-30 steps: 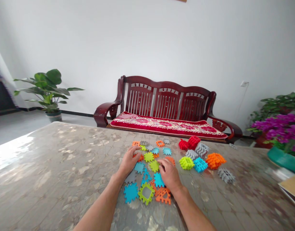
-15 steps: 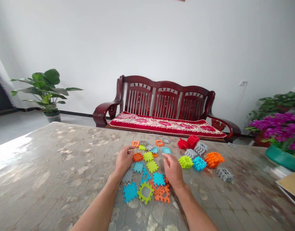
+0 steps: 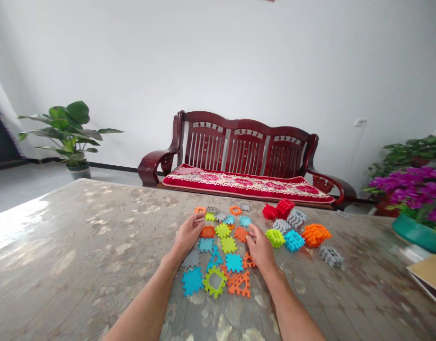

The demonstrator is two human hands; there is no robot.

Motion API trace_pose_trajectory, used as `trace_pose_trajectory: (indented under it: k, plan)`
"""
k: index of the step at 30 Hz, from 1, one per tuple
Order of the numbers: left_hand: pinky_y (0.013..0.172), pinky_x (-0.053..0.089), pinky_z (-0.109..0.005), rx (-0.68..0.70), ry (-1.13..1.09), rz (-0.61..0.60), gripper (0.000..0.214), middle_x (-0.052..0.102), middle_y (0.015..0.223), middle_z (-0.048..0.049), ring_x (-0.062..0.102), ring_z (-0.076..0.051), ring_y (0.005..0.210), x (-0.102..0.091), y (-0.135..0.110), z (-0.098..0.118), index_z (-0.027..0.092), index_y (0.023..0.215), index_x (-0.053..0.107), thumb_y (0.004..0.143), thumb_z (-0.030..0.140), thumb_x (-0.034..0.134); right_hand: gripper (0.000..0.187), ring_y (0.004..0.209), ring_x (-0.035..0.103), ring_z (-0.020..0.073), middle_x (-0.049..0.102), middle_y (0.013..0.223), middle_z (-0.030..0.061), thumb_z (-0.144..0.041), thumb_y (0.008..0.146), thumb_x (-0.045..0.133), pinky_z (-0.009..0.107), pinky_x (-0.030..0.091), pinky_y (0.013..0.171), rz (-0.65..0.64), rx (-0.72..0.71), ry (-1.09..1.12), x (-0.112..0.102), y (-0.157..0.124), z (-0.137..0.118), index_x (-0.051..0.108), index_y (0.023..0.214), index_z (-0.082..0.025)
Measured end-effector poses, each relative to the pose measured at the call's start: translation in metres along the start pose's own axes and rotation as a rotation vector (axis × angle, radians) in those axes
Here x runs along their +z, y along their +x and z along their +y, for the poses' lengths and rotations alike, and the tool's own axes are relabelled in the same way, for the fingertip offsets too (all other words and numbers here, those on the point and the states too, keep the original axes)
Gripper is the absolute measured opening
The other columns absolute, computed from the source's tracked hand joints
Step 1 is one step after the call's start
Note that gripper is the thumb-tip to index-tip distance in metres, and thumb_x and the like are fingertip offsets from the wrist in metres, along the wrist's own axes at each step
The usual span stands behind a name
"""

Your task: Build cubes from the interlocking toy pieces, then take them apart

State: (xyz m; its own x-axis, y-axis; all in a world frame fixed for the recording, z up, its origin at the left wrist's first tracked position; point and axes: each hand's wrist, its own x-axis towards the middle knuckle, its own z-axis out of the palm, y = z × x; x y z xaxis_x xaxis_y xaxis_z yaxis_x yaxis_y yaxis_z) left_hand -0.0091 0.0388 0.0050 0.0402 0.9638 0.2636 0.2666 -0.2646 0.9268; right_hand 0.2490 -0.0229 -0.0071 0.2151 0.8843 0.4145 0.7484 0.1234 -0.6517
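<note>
Flat toothed plastic tiles in blue, lime, orange and grey lie spread on the marbled table (image 3: pixel 79 246). My left hand (image 3: pixel 187 235) rests at the left of the spread, thumb apart from the fingers, fingertips touching a round orange tile (image 3: pixel 207 231). My right hand (image 3: pixel 261 247) is at the right of the spread, fingers pressed together on the edge of another orange tile (image 3: pixel 241 234). Between my hands are lime tiles (image 3: pixel 225 237) and blue tiles (image 3: pixel 234 262). A lime frame tile (image 3: pixel 215 282) and an orange frame tile (image 3: pixel 240 283) lie nearest me.
Built cubes stand to the right: red (image 3: pixel 279 209), grey (image 3: pixel 296 219), lime (image 3: pixel 276 238), blue (image 3: pixel 294 241), orange (image 3: pixel 316 235), and a grey one (image 3: pixel 331 256) apart. A teal pot of purple flowers (image 3: pixel 416 208) and a yellowish book (image 3: pixel 429 272) sit far right. A wooden bench (image 3: pixel 244 161) stands behind the table.
Both hands have moved slightly away from me across the tiles. An orange tile that my right hand covered now lies at its fingertips. The left hand's fingers have slid beside the round orange tile.
</note>
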Motion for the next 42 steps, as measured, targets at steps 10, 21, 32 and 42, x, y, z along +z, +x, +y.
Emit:
trace_pose_trajectory:
  k: [10, 21, 32, 42]
  plan:
    - [0.098, 0.049, -0.038, 0.109, 0.15, -0.011, 0.035, 0.071, 0.114, -0.006, 0.064, -0.022, 0.107, -0.003, -0.004, 0.016, 0.02, 0.107, 0.068, 0.078, 0.035, 0.056, 0.03, 0.097, 0.065, 0.021, 0.072, 0.103, 0.0079, -0.034, 0.085, 0.048, 0.034, 0.052, 0.088, -0.032, -0.067, 0.249, -0.002, 0.0, -0.008, 0.071, 0.098, -0.02]
    - [0.104, 0.042, -0.039, 0.4, 0.629, -0.368, 0.032, 0.067, 0.117, -0.0045, 0.059, -0.024, 0.113, 0.038, -0.062, 0.093, 0.026, 0.112, 0.067, 0.082, 0.037, 0.062, 0.036, 0.101, 0.063, 0.0216, 0.071, 0.103, 0.009, -0.038, 0.089, 0.042, 0.035, 0.047, 0.094, -0.056, -0.081, 0.282, -0.005, 0.004, -0.008, 0.071, 0.097, -0.019]
    - [0.115, 0.021, -0.059, 0.524, 0.944, -0.595, 0.066, 0.035, 0.154, -0.0075, 0.029, -0.033, 0.142, 0.029, -0.133, 0.076, 0.036, 0.146, 0.036, 0.085, 0.042, 0.061, 0.038, 0.098, 0.064, 0.0217, 0.072, 0.101, 0.01, -0.041, 0.088, 0.042, 0.035, 0.048, 0.092, -0.045, -0.07, 0.34, -0.002, 0.004, -0.008, 0.072, 0.094, -0.018]
    - [0.115, 0.028, -0.045, 0.705, 0.88, -0.523, 0.039, 0.049, 0.143, -0.005, 0.044, -0.023, 0.133, 0.024, -0.078, 0.058, 0.035, 0.133, 0.053, 0.095, 0.041, 0.047, 0.039, 0.105, 0.062, 0.0209, 0.072, 0.109, 0.0079, -0.037, 0.091, 0.038, 0.036, 0.043, 0.098, -0.108, -0.112, 0.219, 0.003, 0.002, -0.008, 0.072, 0.099, -0.02]
